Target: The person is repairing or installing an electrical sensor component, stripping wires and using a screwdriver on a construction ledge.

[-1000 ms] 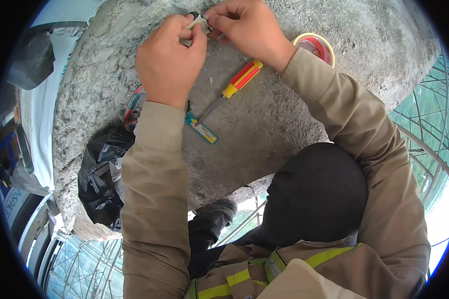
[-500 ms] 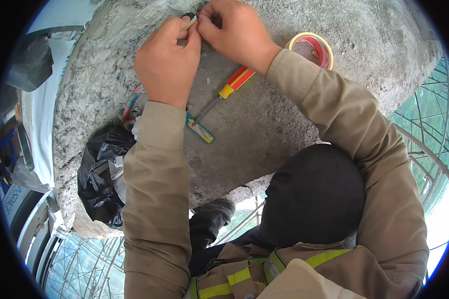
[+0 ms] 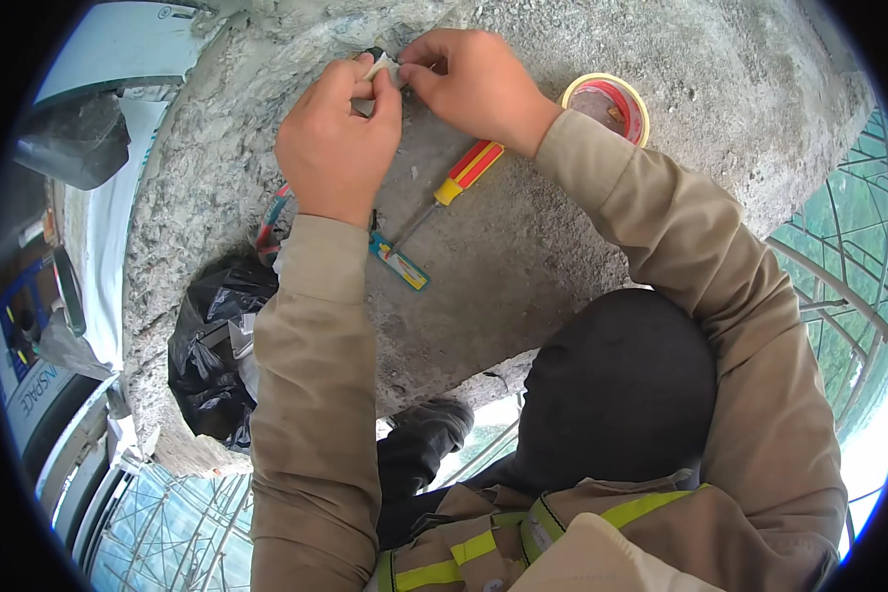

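Near the top of the view, my left hand (image 3: 333,148) is closed, pinching a small whitish strip (image 3: 385,67) between thumb and fingertips. From the right, my right hand (image 3: 485,87) comes in with thumb and forefinger pinched at the strip's other end. A small black thing (image 3: 374,51) peeks out behind the left fingertips; its kind is hidden. Below the right hand lies a screwdriver (image 3: 470,171) with a red and yellow handle, its shaft crossing a small green-blue piece (image 3: 403,266) with a yellow label. A cream tape roll (image 3: 638,107) with a red core rests beside my right wrist.
Rough concrete (image 3: 483,276) carries all of this. At its left side a black plastic bag (image 3: 204,380) holds grey pieces. A red and teal tool handle (image 3: 270,229) is partly hidden by my left sleeve. My dark-clad knee (image 3: 617,385) rises at the concrete's near edge; metal bars (image 3: 839,286) stand at right.
Both hands have come slightly toward me, and more of the whitish strip shows between them. The whole view has shifted a little; the tools stay where they lay.
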`<state>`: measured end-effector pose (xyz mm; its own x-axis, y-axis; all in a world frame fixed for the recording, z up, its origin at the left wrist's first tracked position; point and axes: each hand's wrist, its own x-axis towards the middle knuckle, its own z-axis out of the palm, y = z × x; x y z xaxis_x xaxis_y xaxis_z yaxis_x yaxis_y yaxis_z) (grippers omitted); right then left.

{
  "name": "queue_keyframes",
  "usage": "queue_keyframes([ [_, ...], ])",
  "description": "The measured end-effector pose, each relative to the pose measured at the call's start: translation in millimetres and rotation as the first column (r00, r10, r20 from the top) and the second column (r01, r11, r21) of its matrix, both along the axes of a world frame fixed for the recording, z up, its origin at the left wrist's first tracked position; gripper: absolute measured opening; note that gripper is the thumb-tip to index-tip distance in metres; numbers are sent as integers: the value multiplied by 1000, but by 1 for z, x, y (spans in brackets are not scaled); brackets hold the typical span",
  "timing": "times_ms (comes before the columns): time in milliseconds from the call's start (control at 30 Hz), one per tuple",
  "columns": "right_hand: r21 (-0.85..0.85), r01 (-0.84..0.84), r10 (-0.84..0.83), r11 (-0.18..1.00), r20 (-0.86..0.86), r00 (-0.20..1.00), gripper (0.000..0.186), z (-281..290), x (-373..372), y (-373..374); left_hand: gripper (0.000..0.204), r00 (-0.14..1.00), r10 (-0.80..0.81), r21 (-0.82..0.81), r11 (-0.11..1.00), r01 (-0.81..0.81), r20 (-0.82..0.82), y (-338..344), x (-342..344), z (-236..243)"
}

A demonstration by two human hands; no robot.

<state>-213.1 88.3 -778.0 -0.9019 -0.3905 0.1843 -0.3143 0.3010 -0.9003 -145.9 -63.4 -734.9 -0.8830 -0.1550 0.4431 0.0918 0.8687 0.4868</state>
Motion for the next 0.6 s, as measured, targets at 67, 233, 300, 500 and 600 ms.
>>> queue_keyframes([
  [67,29,-2,3,1000,-47,999,19,-1,-3,0,12,1000,5,16,1000,-6,28,1,-2,-2],
  [233,78,-26,38,997,-159,986,18,8,-11,-2,14,998,-21,-61,998,17,-59,-4,-5,-1],
  [300,34,13,-17,999,134,991,17,13,-12,-7,15,999,-8,-52,999,6,-45,-5,-6,0],
  [500,107,64,-75,992,99,992,20,-2,-11,5,14,996,93,309,947,-92,11,-4,32,1],
  [600,54,16,-19,998,46,999,22,16,-1,8,14,961,248,593,758,-271,121,-13,58,-1],
])
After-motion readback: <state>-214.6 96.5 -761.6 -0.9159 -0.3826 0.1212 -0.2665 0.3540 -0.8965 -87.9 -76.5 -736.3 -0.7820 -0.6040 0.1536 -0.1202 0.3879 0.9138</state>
